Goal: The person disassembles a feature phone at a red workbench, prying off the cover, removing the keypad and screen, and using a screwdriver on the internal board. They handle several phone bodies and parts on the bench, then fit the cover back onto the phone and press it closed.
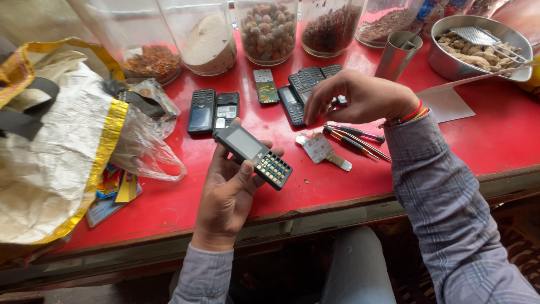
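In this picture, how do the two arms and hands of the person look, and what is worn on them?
Both arms wear long sleeves of grey-blue cloth with a fine check pattern, ending in cuffs at the wrists. The left hand is bare, with no ring or watch visible. At the wrist of the right hand sit thin red and orange thread bands.

Keypad phone, stripped of its front cover

A small dark bar phone (254, 155) lay tilted across the fingers of the left hand (228, 194), thumb pressed on its lower edge; its grey screen faced up and the bare keypad grid of small yellowish contacts showed at the end pointing toward the right hand (354, 97), which hovered apart above it, fingers curled over other phones.
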